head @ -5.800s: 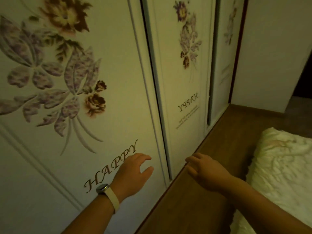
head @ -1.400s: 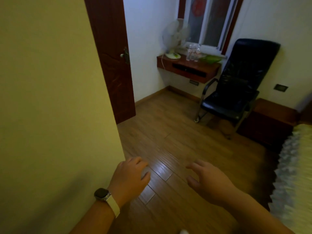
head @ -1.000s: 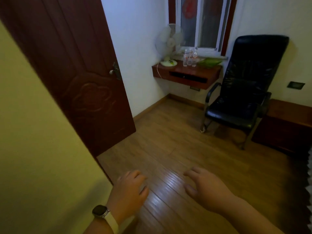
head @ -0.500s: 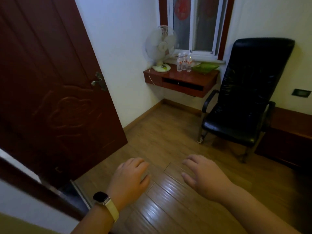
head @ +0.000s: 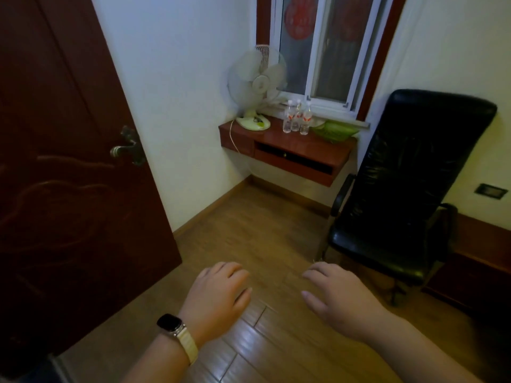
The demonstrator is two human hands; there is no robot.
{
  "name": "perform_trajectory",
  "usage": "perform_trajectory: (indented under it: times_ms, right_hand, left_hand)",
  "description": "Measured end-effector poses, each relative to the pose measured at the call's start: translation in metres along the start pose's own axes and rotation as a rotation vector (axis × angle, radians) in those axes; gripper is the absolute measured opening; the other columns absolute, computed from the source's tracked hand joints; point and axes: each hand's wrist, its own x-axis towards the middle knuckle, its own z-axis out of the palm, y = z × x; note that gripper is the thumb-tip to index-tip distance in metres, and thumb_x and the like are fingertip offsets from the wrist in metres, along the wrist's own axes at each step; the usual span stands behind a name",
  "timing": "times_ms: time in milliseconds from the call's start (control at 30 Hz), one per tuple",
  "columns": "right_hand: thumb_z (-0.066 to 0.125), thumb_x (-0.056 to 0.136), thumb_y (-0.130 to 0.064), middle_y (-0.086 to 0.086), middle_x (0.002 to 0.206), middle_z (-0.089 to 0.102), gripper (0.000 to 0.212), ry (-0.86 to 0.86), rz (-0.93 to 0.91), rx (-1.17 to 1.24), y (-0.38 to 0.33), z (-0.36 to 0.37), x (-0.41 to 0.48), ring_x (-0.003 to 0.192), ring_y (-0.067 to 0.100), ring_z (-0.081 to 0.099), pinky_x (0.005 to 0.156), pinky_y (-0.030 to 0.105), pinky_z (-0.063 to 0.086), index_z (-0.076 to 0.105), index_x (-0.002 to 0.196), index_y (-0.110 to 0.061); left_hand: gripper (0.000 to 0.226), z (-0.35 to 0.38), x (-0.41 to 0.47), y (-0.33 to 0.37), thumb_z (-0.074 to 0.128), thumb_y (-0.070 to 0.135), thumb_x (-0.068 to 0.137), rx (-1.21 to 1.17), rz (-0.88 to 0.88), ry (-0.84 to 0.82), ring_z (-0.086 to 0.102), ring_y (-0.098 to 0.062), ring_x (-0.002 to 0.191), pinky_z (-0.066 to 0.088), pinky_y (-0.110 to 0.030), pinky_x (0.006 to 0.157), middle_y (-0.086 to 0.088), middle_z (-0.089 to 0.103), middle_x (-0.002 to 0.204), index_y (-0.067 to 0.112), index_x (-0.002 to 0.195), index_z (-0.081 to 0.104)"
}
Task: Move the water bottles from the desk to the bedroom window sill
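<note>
— While both hands are hovering over the wooden floor [head: 257, 244], where are the water bottles [head: 297, 118] standing?

— Three of them are standing upright on the desk [head: 290, 150], close together, between the fan [head: 255, 87] and a green dish [head: 334, 131]. They are sitting just below the window sill [head: 356, 123].

— Are the hands holding anything?

— No. The left hand [head: 218, 297], wearing a watch [head: 168, 323] on its wrist, is hanging palm down with fingers loosely bent, gripping nothing. The right hand [head: 340, 297] is doing the same, fingers relaxed and a little spread. Both are staying well apart from the desk.

— What else is showing?

— A black chair [head: 409, 175] is standing just beside the desk on the right, and a dark door [head: 69, 161] is filling the left side.
</note>
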Motion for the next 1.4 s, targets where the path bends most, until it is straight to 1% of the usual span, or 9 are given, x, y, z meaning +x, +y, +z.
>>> perform_trajectory:
  times_ms: [133, 400, 600, 767, 867, 1000, 1233, 1333, 1400]
  right_hand:
    - [0.042, 0.095, -0.055, -0.016, 0.138, 0.045, 0.047, 0.058, 0.055, -0.004, -0.008, -0.012, 0.062, 0.125, 0.004, 0.044, 0.104, 0.024, 0.04, 0.044, 0.138, -0.036]
    - [0.042, 0.095, -0.057, -0.016, 0.14, 0.045, 0.048, -0.005, 0.077, 0.048, -0.01, -0.009, 0.154, 0.127, 0.003, 0.043, 0.106, 0.027, 0.039, 0.045, 0.138, -0.037]
    - [0.036, 0.095, -0.06, -0.017, 0.137, 0.046, 0.048, -0.051, 0.044, 0.097, 0.018, -0.005, 0.241, 0.124, 0.002, 0.043, 0.103, 0.026, 0.04, 0.047, 0.136, -0.038]
    - [0.037, 0.095, -0.059, -0.016, 0.141, 0.043, 0.049, -0.083, -0.007, 0.17, 0.048, -0.009, 0.336, 0.13, 0.004, 0.04, 0.108, 0.029, 0.036, 0.045, 0.138, -0.038]
    - [0.038, 0.093, -0.063, -0.02, 0.141, 0.043, 0.049, -0.088, -0.02, 0.222, 0.075, -0.018, 0.395, 0.129, 0.001, 0.04, 0.106, 0.028, 0.037, 0.045, 0.137, -0.042]
    - [0.039, 0.092, -0.065, -0.022, 0.138, 0.045, 0.049, -0.095, -0.025, 0.25, 0.112, -0.038, 0.458, 0.125, -0.002, 0.041, 0.105, 0.027, 0.037, 0.045, 0.135, -0.043]
    - [0.041, 0.095, -0.057, -0.015, 0.144, 0.042, 0.047, -0.11, 0.06, 0.229, 0.161, -0.066, 0.537, 0.131, 0.006, 0.04, 0.109, 0.032, 0.037, 0.043, 0.138, -0.038]
    - [0.041, 0.095, -0.057, -0.015, 0.145, 0.04, 0.048, -0.127, 0.089, 0.217, 0.175, -0.07, 0.568, 0.131, 0.005, 0.039, 0.11, 0.031, 0.036, 0.042, 0.139, -0.039]
    - [0.04, 0.095, -0.057, -0.015, 0.144, 0.041, 0.048, -0.13, 0.118, 0.198, 0.184, -0.069, 0.591, 0.131, 0.005, 0.039, 0.11, 0.031, 0.036, 0.042, 0.139, -0.038]
  left_hand:
    - [0.04, -0.008, 0.053, -0.047, 0.037, 0.05, 0.097, 0.004, 0.027, -0.028, 0.045, -0.007, 0.13, 0.032, -0.028, 0.106, 0.013, 0.053, 0.136, 0.033, 0.128, 0.057]
    - [0.043, -0.007, 0.12, -0.109, 0.034, 0.052, 0.097, 0.01, 0.016, -0.079, 0.042, -0.007, 0.133, 0.032, -0.031, 0.109, 0.013, 0.051, 0.139, 0.034, 0.132, 0.054]
    - [0.045, 0.007, 0.186, -0.145, 0.034, 0.053, 0.098, 0.022, -0.015, -0.134, 0.039, -0.007, 0.135, 0.031, -0.031, 0.112, 0.014, 0.046, 0.143, 0.035, 0.137, 0.048]
    - [0.053, 0.014, 0.262, -0.183, 0.028, 0.06, 0.092, 0.135, -0.073, -0.136, 0.049, -0.007, 0.127, 0.04, -0.031, 0.104, 0.014, 0.055, 0.136, 0.036, 0.13, 0.055]
    - [0.048, 0.011, 0.32, -0.199, 0.034, 0.058, 0.093, 0.139, -0.085, -0.138, 0.05, -0.007, 0.127, 0.041, -0.033, 0.105, 0.015, 0.055, 0.136, 0.036, 0.129, 0.056]
    - [0.039, 0.004, 0.397, -0.21, 0.042, 0.058, 0.089, 0.184, -0.095, -0.126, 0.064, -0.006, 0.104, 0.055, -0.029, 0.083, 0.017, 0.066, 0.113, 0.036, 0.108, 0.068]
    - [0.061, 0.015, 0.506, -0.222, 0.021, 0.061, 0.09, 0.142, -0.047, -0.16, 0.051, -0.012, 0.127, 0.042, -0.034, 0.104, 0.01, 0.056, 0.135, 0.032, 0.128, 0.059]
    - [0.064, 0.026, 0.545, -0.237, 0.02, 0.06, 0.089, 0.102, -0.043, -0.168, 0.051, -0.012, 0.127, 0.041, -0.034, 0.105, 0.008, 0.056, 0.136, 0.031, 0.131, 0.057]
    - [0.057, 0.036, 0.571, -0.252, 0.027, 0.058, 0.09, 0.101, -0.028, -0.161, 0.057, -0.014, 0.12, 0.048, -0.036, 0.099, 0.006, 0.062, 0.129, 0.029, 0.124, 0.063]
